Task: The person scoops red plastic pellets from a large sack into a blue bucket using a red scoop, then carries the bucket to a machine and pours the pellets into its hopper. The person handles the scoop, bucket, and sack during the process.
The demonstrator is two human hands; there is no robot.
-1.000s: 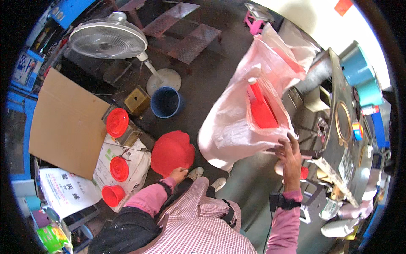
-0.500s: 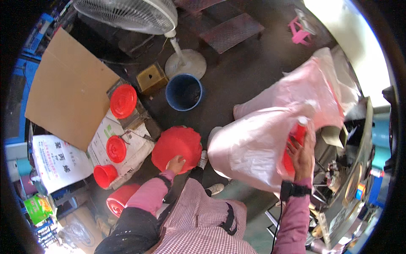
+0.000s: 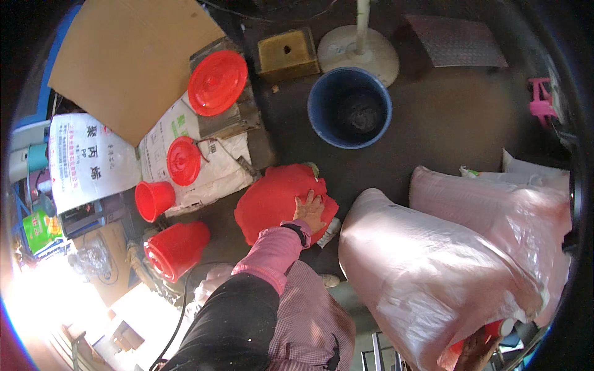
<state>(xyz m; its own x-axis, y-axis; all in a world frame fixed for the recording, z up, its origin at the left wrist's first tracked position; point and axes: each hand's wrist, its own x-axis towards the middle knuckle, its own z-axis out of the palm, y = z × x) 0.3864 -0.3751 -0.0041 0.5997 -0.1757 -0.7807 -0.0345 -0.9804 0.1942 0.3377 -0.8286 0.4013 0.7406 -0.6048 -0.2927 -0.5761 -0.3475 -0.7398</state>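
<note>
My left hand (image 3: pixel 309 210) lies flat with its fingers spread on a round red cloth-like cover (image 3: pixel 269 207) with a ragged edge; what is under it is hidden. My right hand (image 3: pixel 477 349) is at the mouth of a big pale pink plastic sack (image 3: pixel 421 266), in shadow at the lower right. Its fingers are mostly hidden by shade and the sack's edge. Beside it shows a red thing with a whitish round end (image 3: pixel 500 328), too cut off to name. Bits of red show inside the sack mouth.
A second pink sack (image 3: pixel 489 204) leans behind the first. Ahead stand a blue bucket (image 3: pixel 322 117), a fan base (image 3: pixel 387 55) and a yellowish stool (image 3: pixel 288 52). Leftward are red lids (image 3: pixel 218 83), a red cup-like pot (image 3: pixel 154 199), a red bucket (image 3: pixel 179 250) and cardboard (image 3: pixel 136 62).
The view has shifted, so the sacks sit lower right. My left hand has moved from the red cover's near edge onto its top and spread out. My right hand is now deeper in shadow.
</note>
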